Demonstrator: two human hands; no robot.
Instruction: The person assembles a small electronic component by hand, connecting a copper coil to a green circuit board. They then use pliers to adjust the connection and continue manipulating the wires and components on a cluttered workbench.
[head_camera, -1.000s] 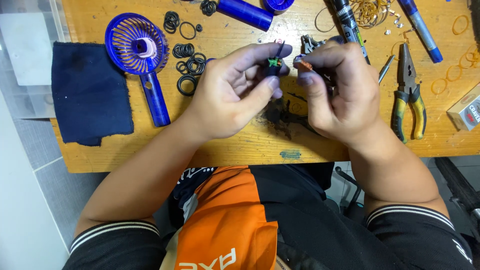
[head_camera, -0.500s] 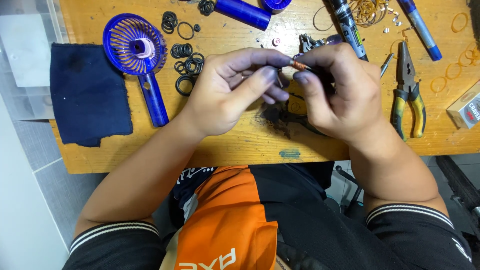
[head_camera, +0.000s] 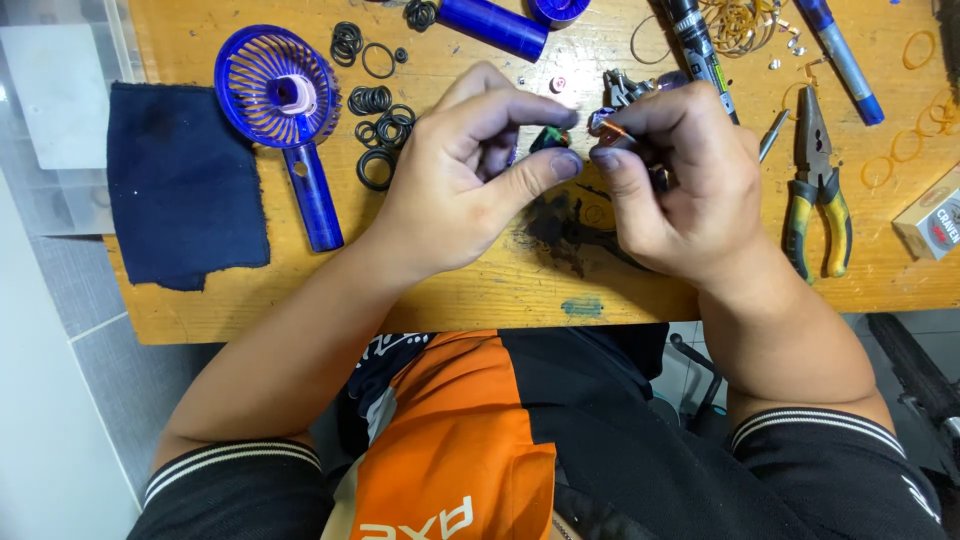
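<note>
Wooden bench (head_camera: 480, 290). Dark blue cloth (head_camera: 185, 185) at left edge, blue handheld fan (head_camera: 285, 110) just beside it, grille up. Black O-rings (head_camera: 380, 125) scattered right of the fan. Blue cylinder (head_camera: 492, 25) at top. Rubber bands (head_camera: 745, 20) piled top right, blue marker (head_camera: 845, 60) beside them. Yellow-handled pliers (head_camera: 818, 185) right, small box (head_camera: 932, 225) at far right edge.

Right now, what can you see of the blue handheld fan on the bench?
The blue handheld fan looks like plastic: a round grille of thin spokes around a pale pink hub, on a straight blue handle. It lies flat, grille up, handle pointing toward the near edge of the wooden bench. A dark blue cloth lies just beside it and black rubber rings are on the other side. Neither hand touches it.
</note>
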